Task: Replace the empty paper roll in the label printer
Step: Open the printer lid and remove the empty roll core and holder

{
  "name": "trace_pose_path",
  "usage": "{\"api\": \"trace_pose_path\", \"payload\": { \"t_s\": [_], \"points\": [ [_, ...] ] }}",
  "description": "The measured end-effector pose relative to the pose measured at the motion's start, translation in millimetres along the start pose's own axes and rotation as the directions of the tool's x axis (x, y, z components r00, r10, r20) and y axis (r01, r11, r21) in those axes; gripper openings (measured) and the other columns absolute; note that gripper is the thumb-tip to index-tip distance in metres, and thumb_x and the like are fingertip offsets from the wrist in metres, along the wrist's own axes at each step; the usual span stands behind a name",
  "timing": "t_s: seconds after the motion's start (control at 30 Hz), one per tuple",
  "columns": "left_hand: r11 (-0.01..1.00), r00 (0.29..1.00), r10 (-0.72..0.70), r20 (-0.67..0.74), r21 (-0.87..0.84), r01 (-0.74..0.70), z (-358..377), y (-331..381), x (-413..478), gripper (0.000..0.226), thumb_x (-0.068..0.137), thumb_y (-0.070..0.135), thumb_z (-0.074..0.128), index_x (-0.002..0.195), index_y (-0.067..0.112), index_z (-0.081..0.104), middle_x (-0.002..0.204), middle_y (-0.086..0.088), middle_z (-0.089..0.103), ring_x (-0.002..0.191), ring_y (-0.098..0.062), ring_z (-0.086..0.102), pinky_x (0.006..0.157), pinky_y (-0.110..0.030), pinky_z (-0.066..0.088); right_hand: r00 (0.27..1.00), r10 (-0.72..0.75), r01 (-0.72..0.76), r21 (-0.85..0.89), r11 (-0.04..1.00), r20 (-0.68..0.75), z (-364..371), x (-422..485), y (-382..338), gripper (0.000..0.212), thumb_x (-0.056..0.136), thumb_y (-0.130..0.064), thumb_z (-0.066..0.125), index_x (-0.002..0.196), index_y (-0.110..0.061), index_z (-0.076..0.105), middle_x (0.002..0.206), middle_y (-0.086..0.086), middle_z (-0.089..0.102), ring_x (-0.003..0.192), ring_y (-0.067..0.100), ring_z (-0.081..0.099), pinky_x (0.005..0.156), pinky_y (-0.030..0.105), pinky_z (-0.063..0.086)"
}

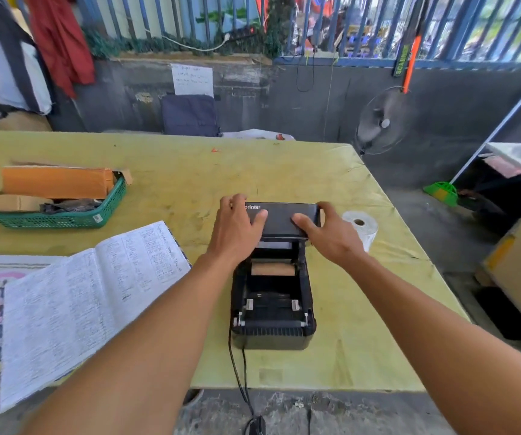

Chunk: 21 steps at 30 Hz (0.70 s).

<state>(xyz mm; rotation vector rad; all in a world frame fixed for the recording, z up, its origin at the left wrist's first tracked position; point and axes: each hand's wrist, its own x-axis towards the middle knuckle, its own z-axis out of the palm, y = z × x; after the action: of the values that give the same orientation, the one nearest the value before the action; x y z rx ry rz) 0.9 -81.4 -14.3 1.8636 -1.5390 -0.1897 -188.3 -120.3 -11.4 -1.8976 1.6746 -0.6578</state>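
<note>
A black label printer [271,312] sits on the yellow-green table [347,324], its lid [281,219] swung up and back. Inside the open bay lies a bare brown cardboard core [272,269], the empty roll. My left hand [237,227] grips the lid's left end, thumb on top. My right hand [328,233] holds the lid's right end. A full white paper roll [363,229] stands on the table just right of the printer, partly behind my right hand.
An open handwritten ledger [80,302] lies left of the printer. A green basket [64,215] with orange boxes stands at the far left. The printer's black cable [237,372] runs off the near table edge. A fan [383,120] stands beyond the far right corner.
</note>
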Motion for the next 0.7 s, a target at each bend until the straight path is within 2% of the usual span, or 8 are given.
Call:
{"api": "trace_pose_path", "payload": {
  "t_s": [0.13, 0.27, 0.37, 0.47, 0.57, 0.7],
  "points": [
    [0.978, 0.988, -0.136, -0.068, -0.167, 0.123, 4, -3, 32, 0.051, 0.095, 0.04, 0.054, 0.136, 0.013, 0.04, 0.132, -0.008, 0.053, 0.111, -0.026, 0.055, 0.079, -0.029, 0.039, 0.99, 0.106, -0.102, 0.049, 0.994, -0.095, 3, 41, -21, 0.07, 0.091, -0.072, 0.042, 0.132, -0.014, 0.042, 0.115, 0.016, 0.066, 0.095, 0.035, 0.058, 0.079, 0.042, 0.045],
    [0.981, 0.991, -0.125, -0.039, -0.156, 0.117, 6, -12, 59, 0.045, 0.096, 0.046, 0.05, 0.128, 0.015, 0.046, 0.119, -0.004, 0.06, 0.091, -0.022, 0.055, 0.07, -0.03, 0.039, 0.974, 0.179, -0.169, 0.078, 0.982, -0.141, 12, 68, -27, 0.072, 0.092, -0.072, 0.037, 0.124, -0.008, 0.043, 0.114, 0.019, 0.065, 0.099, 0.041, 0.062, 0.083, 0.047, 0.051],
    [0.98, 0.993, -0.12, -0.013, -0.162, 0.116, 7, -20, 76, 0.043, 0.096, 0.049, 0.047, 0.124, 0.017, 0.049, 0.111, -0.004, 0.062, 0.086, -0.022, 0.054, 0.068, -0.031, 0.041, 0.971, 0.219, -0.209, 0.097, 0.973, -0.1, 12, 84, -30, 0.078, 0.087, -0.076, 0.036, 0.12, -0.007, 0.049, 0.108, 0.018, 0.068, 0.09, 0.037, 0.066, 0.082, 0.05, 0.056],
    [0.985, 0.993, -0.113, -0.021, -0.131, 0.109, 12, -25, 88, 0.042, 0.094, 0.053, 0.047, 0.118, 0.02, 0.05, 0.104, -0.005, 0.058, 0.084, -0.023, 0.054, 0.064, -0.03, 0.037, 0.965, 0.258, -0.251, 0.113, 0.961, -0.049, 8, 98, -32, 0.076, 0.084, -0.076, 0.039, 0.114, -0.008, 0.053, 0.096, 0.013, 0.07, 0.072, 0.028, 0.07, 0.071, 0.043, 0.06],
    [0.989, 0.989, -0.112, -0.095, -0.103, 0.103, 20, -28, 92, 0.037, 0.093, 0.053, 0.046, 0.114, 0.022, 0.051, 0.102, -0.005, 0.053, 0.08, -0.023, 0.053, 0.056, -0.028, 0.034, 0.961, 0.276, -0.273, 0.113, 0.955, -0.011, 8, 107, -29, 0.076, 0.083, -0.075, 0.041, 0.113, -0.007, 0.054, 0.089, 0.01, 0.071, 0.064, 0.023, 0.07, 0.065, 0.038, 0.061],
    [0.988, 0.968, -0.127, -0.214, -0.109, 0.105, 34, -28, 85, 0.034, 0.093, 0.051, 0.044, 0.113, 0.024, 0.053, 0.099, -0.002, 0.048, 0.08, -0.024, 0.055, 0.06, -0.028, 0.038, 0.965, 0.263, -0.257, 0.142, 0.956, -0.024, 9, 107, -23, 0.079, 0.081, -0.078, 0.042, 0.109, -0.006, 0.057, 0.086, 0.011, 0.072, 0.062, 0.024, 0.069, 0.065, 0.04, 0.062]
  ]
}}
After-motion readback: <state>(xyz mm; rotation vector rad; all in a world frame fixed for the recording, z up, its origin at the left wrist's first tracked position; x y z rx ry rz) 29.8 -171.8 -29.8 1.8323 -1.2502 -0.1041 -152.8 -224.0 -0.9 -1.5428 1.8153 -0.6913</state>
